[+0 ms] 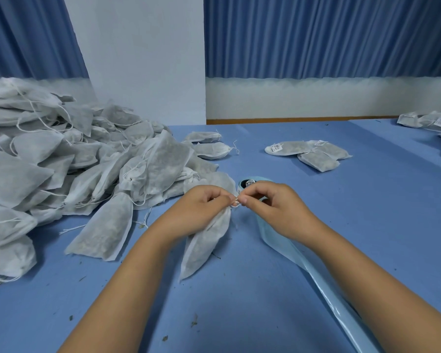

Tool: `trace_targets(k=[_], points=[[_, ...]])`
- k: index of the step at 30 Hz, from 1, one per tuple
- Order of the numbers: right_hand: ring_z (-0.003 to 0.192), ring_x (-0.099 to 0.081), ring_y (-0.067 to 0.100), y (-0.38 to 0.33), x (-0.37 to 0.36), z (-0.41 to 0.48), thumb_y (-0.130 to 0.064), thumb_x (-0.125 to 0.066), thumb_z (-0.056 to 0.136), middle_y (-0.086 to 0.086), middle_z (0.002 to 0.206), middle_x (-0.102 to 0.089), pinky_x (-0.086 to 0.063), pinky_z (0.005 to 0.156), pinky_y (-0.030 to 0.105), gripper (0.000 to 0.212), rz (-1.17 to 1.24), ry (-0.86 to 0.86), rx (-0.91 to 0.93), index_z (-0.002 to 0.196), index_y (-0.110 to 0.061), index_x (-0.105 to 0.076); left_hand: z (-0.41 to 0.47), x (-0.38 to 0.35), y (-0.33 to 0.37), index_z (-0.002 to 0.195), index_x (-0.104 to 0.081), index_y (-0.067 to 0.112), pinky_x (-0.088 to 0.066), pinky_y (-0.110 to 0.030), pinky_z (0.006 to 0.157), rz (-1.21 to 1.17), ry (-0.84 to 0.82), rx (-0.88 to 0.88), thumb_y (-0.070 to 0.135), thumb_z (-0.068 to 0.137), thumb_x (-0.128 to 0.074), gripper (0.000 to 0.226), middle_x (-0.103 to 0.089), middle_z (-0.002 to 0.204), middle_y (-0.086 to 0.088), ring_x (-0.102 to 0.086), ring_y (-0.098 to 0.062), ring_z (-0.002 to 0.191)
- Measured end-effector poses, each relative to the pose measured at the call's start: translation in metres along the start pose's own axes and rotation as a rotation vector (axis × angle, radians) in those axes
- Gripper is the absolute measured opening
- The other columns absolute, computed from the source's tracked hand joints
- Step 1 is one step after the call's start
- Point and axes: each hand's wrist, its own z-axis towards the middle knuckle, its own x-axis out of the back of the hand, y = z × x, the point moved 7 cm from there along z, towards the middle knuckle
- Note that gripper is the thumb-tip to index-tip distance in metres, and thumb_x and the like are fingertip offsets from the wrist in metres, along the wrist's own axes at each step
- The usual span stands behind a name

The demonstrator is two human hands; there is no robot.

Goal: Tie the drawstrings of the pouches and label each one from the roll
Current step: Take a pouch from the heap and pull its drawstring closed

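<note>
The pouch [206, 244] in hand is lying near the middle of the bench [239, 309], its body trailing toward the near edge and its gathered neck lifted between the two hands. It looks like thin non-woven fabric packed with dry, dark loose matter. It is probably light and soft, likely to sag and shift when lifted, and the fabric may tear if yanked. The best hold is at the neck and on the drawstring [236, 203] itself, not on the loose body.

The left hand [204, 203] is pinching the drawstring at the neck with its fingers curled. The right hand [273, 203] is pinching the thin white cord just beside it, thumb and forefinger pressed together on it. Both forearms are reaching in from the near edge, with the knuckles facing up and the fingertips almost meeting.

The label roll [247, 183] is sitting just behind the right hand, its pale blue backing strip [306, 263] running toward the near right corner. A heap of untied pouches [61, 161] is covering the left side, and labelled pouches [308, 151] are lying toward the far edge.
</note>
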Motion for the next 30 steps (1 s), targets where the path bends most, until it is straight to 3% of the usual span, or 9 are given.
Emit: trace_targets(k=[2,5,9,14,19,21,23,25,30], points=[[0.08,-0.065,0.006,-0.0002,-0.0009,-0.0005,-0.01,-0.066,0.09,-0.003,0.086,-0.072,-0.047,0.071,0.017,0.006,0.033,0.019,0.009,0.091,-0.011,-0.072,0.0,0.0005,0.0005,0.077,-0.078,0.031,-0.041,-0.02,0.076,-0.039,0.003,-0.009,0.026,0.094,-0.06,0.025,-0.074,0.086,-0.003,-0.058,-0.004,0.078],[0.084,-0.068,0.02,-0.002,0.0002,-0.0021,-0.002,-0.069,0.086,0.001,0.086,-0.073,-0.051,0.072,0.029,0.011,0.1,0.067,0.028,0.089,-0.013,-0.066,-0.0003,-0.0003,0.0009,0.081,-0.079,0.028,-0.041,-0.02,0.089,-0.094,-0.013,-0.005,0.023,0.095,-0.059,0.025,-0.075,0.095,0.009,-0.064,-0.001,0.095],[0.089,-0.07,0.018,-0.0047,0.0009,-0.0036,0.002,-0.065,0.086,-0.001,0.088,-0.075,-0.056,0.081,0.033,0.015,0.096,0.081,0.054,0.087,-0.011,-0.073,-0.001,-0.0002,0.0008,0.075,-0.079,0.031,-0.041,-0.017,0.085,-0.146,-0.015,0.005,0.019,0.094,-0.059,0.03,-0.076,0.095,0.016,-0.065,0.008,0.095],[0.088,-0.071,0.022,-0.0008,0.0002,-0.0037,0.0,-0.069,0.083,0.004,0.089,-0.075,-0.057,0.086,0.037,0.011,0.189,0.087,0.023,0.089,-0.007,-0.075,-0.0008,0.0007,-0.0028,0.083,-0.08,0.028,-0.044,-0.02,0.087,-0.154,-0.014,0.033,0.021,0.093,-0.06,0.023,-0.077,0.095,0.012,-0.066,0.001,0.098],[0.076,-0.07,0.011,0.0011,-0.0012,-0.002,-0.007,-0.08,0.077,-0.002,0.08,-0.074,-0.055,0.073,0.02,0.009,0.26,0.068,-0.009,0.081,-0.013,-0.074,-0.0014,0.0014,-0.0049,0.09,-0.079,0.025,-0.048,-0.04,0.1,-0.102,-0.008,0.055,0.028,0.094,-0.061,0.019,-0.074,0.104,-0.012,-0.067,-0.026,0.105],[0.073,-0.068,0.008,0.0013,-0.0021,-0.001,-0.006,-0.078,0.078,-0.003,0.077,-0.073,-0.051,0.07,0.017,0.008,0.254,0.058,-0.017,0.079,-0.012,-0.073,-0.0017,0.0017,-0.0044,0.089,-0.079,0.024,-0.048,-0.039,0.097,-0.092,-0.006,0.06,0.03,0.094,-0.062,0.019,-0.071,0.108,-0.017,-0.066,-0.023,0.097],[0.073,-0.066,0.009,0.002,-0.0023,-0.0003,-0.006,-0.076,0.08,-0.001,0.077,-0.072,-0.051,0.071,0.019,0.006,0.26,0.046,-0.028,0.08,-0.01,-0.071,-0.0013,0.0016,-0.004,0.088,-0.078,0.023,-0.047,-0.029,0.087,-0.089,-0.017,0.054,0.033,0.093,-0.063,0.019,-0.073,0.101,-0.012,-0.062,-0.01,0.09],[0.071,-0.063,0.01,0.0021,-0.0014,-0.0001,-0.005,-0.072,0.084,0.0,0.077,-0.07,-0.051,0.072,0.022,0.005,0.278,0.036,-0.038,0.082,-0.008,-0.07,-0.001,0.0027,-0.0036,0.086,-0.077,0.023,-0.045,-0.02,0.079,-0.076,-0.021,0.039,0.04,0.088,-0.07,0.018,-0.074,0.086,0.004,-0.062,0.001,0.083],[0.079,-0.062,0.018,-0.0005,-0.0033,0.0009,-0.004,-0.062,0.091,0.014,0.085,-0.068,-0.052,0.078,0.031,0.007,0.317,0.002,-0.055,0.086,-0.004,-0.066,-0.0003,-0.0007,-0.0071,0.094,-0.077,0.028,-0.05,-0.029,0.097,-0.009,-0.077,0.021,0.042,0.07,-0.083,0.028,-0.075,0.099,0.011,-0.067,-0.006,0.102]])
